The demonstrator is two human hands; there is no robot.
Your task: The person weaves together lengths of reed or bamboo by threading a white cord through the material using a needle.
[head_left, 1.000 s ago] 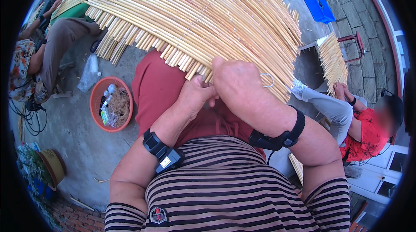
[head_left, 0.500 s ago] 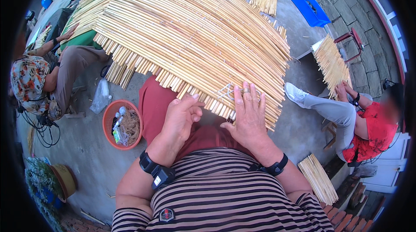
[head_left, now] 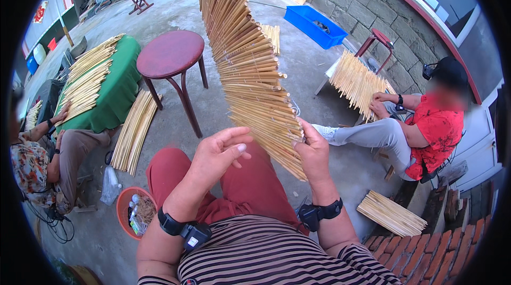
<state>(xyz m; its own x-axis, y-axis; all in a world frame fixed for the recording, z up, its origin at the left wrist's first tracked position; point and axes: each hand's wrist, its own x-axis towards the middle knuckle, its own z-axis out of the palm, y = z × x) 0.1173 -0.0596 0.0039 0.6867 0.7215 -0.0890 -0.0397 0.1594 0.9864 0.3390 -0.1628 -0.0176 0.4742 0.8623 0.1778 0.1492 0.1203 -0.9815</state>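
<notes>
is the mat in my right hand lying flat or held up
Held up: your right hand grips the mat by its edge, and it rises in front of you to the view's top.

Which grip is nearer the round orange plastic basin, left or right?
Left. The left grip is open, up and right of the basin in the picture; the right grip is farther right, holding the curved mat of thin tan sticks.

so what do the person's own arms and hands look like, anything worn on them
The left hand and right hand are gloveless. Each wrist wears a black strap with a boxy dark module; the left one bears a small pale patch. The short sleeves have dark and pale stripes.
</notes>
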